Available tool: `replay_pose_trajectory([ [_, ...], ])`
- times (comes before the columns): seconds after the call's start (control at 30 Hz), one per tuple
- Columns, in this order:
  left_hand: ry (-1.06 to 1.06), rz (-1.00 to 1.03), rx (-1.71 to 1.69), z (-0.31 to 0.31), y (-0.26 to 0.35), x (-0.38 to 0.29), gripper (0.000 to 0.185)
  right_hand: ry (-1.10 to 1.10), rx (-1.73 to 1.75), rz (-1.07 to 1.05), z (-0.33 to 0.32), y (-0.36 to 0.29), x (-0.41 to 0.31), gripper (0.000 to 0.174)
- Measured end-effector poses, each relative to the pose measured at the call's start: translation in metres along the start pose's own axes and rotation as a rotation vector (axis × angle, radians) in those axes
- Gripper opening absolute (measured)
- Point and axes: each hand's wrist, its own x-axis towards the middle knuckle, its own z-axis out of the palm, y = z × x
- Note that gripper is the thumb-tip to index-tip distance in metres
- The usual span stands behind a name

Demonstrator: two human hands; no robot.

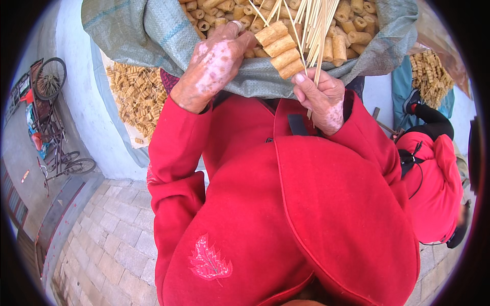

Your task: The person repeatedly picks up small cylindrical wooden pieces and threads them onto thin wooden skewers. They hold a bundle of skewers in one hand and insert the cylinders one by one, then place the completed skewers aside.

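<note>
My right hand [319, 95] grips a bundle of thin wooden skewers [316, 28], which fan out upward. Held in the same hand is a skewered row of hollow, golden-brown food tubes [279, 49], several side by side. My left hand [218, 61] reaches palm down to the loose food tubes [344, 32]. Its fingertips are partly hidden among them, so whether it pinches one is unclear. These tubes lie in a grey-green woven plastic sack [260, 74], its mouth spread wide in front of me and its edge folded over near my wrists.
Filled skewers [138, 97] lie heaped on a sheet to the left; another heap [430, 74] is at the far right. A person in a red top [430, 183] sits low to my right. A cargo tricycle [48, 103] stands at far left. Stone paving [118, 237] lies below.
</note>
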Motion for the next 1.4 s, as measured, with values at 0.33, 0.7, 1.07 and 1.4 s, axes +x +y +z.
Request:
replay_pose_trajectory([
  [0.33, 0.212, -0.44, -0.651, -0.011, -0.009, -0.016, 0.022, -0.018, -0.019, 0.033, 0.002, -0.001, 0.001, 0.01],
  [0.7, 0.583, -0.528, -1.369, -0.006, 0.003, -0.002, 0.028, -0.113, -0.077, 0.023, 0.0, 0.009, 0.001, 0.012],
  [1.07, 0.631, -0.51, -1.365, -0.007, 0.005, 0.0, 0.03, -0.141, -0.124, 0.044, 0.001, 0.005, 0.001, 0.013],
  [1.4, 0.546, -0.491, -1.295, -0.015, -0.002, 0.002, 0.022, -0.137, -0.138, 0.045, 0.001, 0.004, 0.0, 0.013],
])
